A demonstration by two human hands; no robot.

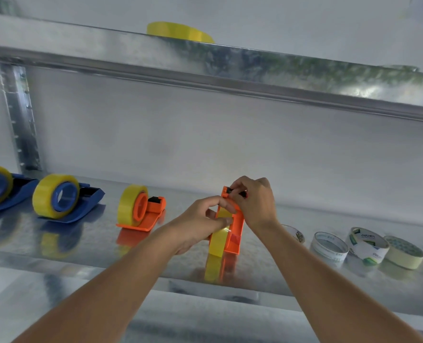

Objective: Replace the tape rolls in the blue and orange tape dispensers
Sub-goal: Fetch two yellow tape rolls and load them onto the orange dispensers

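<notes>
Head view: both arms reach forward and meet at one orange tape dispenser point(235, 229) that stands on the metal shelf point(86, 246). The left hand point(200, 219) comes in from the lower left with its wrist bent a little. Its fingers point(226, 221) are curled, and thumb and finger pinch the loose strip of yellow tape point(220, 233) that runs up along the dispenser. The right hand point(255, 201) comes in from the lower right and arches over the far end of the dispenser. Its fingers pinch the black cutter end point(230, 191) there.

Left of the left fingers stands a second orange dispenser point(143, 209) with a yellow roll on it. Farther left are two blue dispensers point(64, 196) point(0, 188), each with a yellow roll.

Right of the right fingers lie four rolls or empty cores point(366, 246) in a row on the shelf. Above the fingers, on the upper shelf point(230, 63), lies a yellow tape roll point(180, 32).
</notes>
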